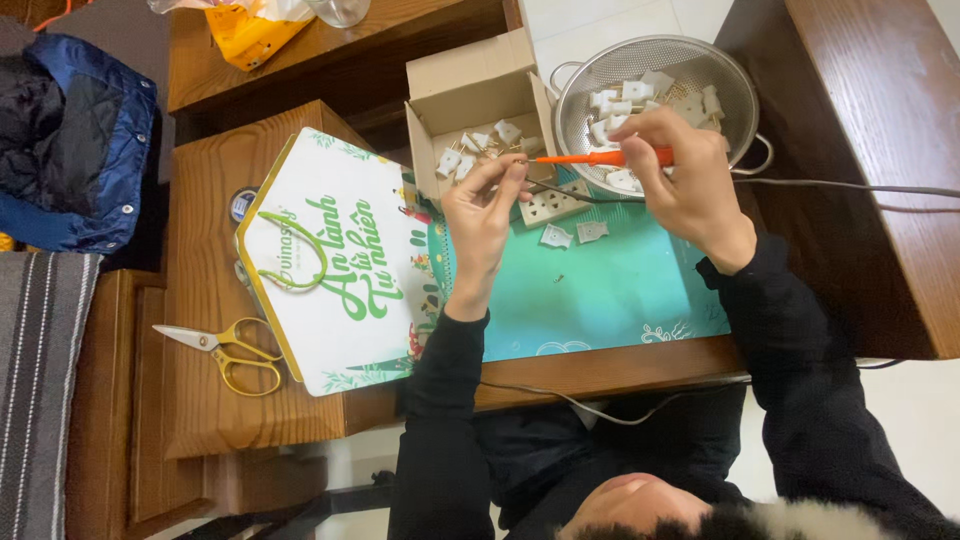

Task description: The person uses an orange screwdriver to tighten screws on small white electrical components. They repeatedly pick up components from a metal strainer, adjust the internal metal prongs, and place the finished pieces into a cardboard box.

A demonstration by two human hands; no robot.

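We pinch a small white plug part [497, 163] in our left hand [480, 215], above the cardboard box [470, 90]. Right hand [690, 180] is clamped on the orange screwdriver [590, 158], tip at the part. Risks: tip slips into our fingers; the loose screw [558, 278] rolls off the teal surface [610, 290].

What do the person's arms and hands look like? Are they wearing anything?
Both arms are covered by long black sleeves that reach down to the wrists. The left hand and the right hand are bare: no gloves, and no rings or watch that I can make out. The fingers are uncovered too. A fluffy pale trim shows near the collar at the bottom of the picture.
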